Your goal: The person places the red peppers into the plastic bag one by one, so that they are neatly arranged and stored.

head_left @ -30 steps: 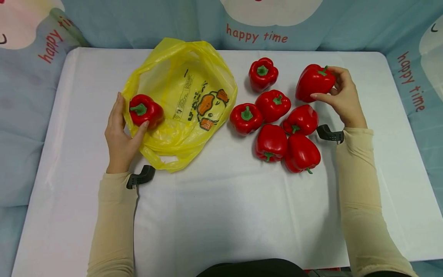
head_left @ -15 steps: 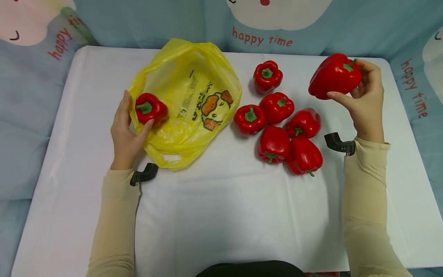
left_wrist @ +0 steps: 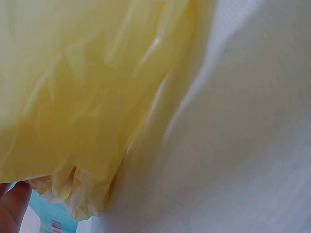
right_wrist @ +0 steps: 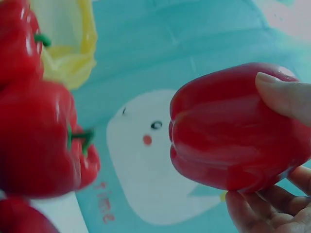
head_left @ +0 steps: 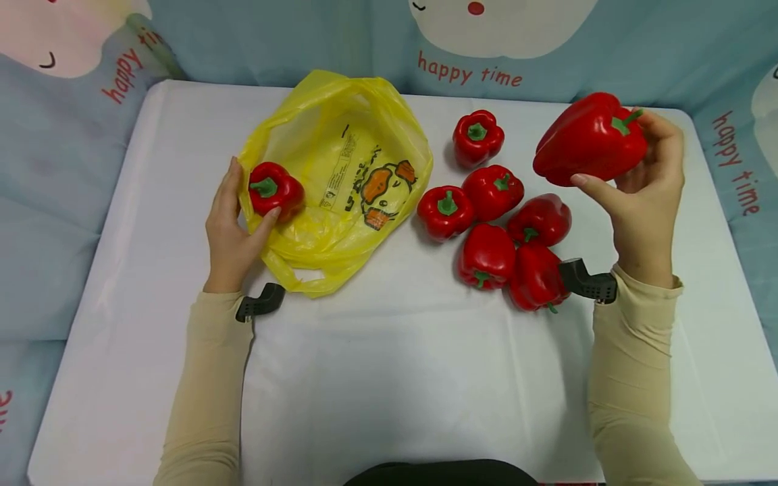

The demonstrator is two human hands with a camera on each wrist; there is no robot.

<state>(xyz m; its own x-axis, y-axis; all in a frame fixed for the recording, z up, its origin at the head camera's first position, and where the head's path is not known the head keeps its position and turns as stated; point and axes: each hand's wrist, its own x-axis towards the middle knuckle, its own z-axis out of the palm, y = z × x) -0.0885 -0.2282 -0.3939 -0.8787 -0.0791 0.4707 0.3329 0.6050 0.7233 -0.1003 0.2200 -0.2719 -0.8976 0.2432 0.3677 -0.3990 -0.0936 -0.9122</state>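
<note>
My right hand (head_left: 650,189) holds a red bell pepper (head_left: 586,142) above the table's right side, its green stem toward the palm. In the right wrist view, thumb and fingers grip that pepper (right_wrist: 233,128) from both sides. A yellow plastic bag (head_left: 340,250) lies with its mouth spread wide; a red pepper (head_left: 282,192) sits inside at its left. My left hand (head_left: 234,226) pinches the bag's left edge, the thumb against that pepper. Yellow film (left_wrist: 87,97) fills much of the left wrist view, where only part of the hand shows at the lower left corner.
Several red peppers stand or lie right of the bag, among them one at the back (head_left: 478,138) and one in front (head_left: 486,256). The white table (head_left: 389,378) is bordered by a blue printed cloth (head_left: 340,34). A black wrist camera (head_left: 586,281) overlaps the front right pepper.
The right hand has lifted its pepper off to the right and up, closer to the head camera. The left hand keeps its hold on the bag; the whole head view has shifted slightly.
</note>
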